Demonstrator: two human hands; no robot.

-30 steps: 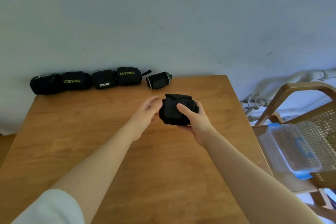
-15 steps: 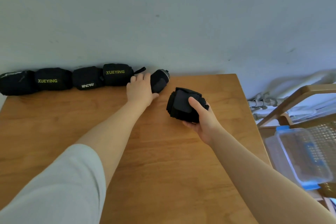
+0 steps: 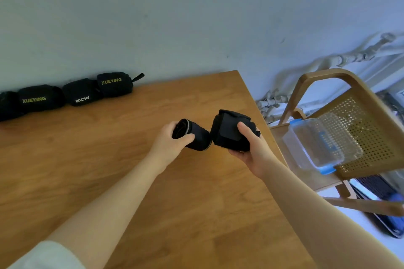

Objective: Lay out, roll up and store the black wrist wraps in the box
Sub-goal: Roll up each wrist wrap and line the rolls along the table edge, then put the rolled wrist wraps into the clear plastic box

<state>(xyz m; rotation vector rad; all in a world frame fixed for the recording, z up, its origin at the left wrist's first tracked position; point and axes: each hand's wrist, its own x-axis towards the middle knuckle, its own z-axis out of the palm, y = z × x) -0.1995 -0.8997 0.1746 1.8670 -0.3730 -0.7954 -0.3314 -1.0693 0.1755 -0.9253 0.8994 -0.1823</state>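
Since the left hand (image 3: 172,141) lifted the small roll (image 3: 195,136) from the bench (image 3: 109,159), both hands grip rolls | right hand (image 3: 249,150) holds large roll (image 3: 229,132) alongside | box (image 3: 317,144) right of it, next.

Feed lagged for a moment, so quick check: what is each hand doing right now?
Left hand: holding the small rolled wrap.
Right hand: holding the larger rolled wrap.

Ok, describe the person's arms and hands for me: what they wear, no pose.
Both forearms are bare. The left arm has a white sleeve that shows at the bottom left corner, ending above the elbow. No sleeve shows on the right arm. The left hand and right hand wear no gloves; no rings or watch show.
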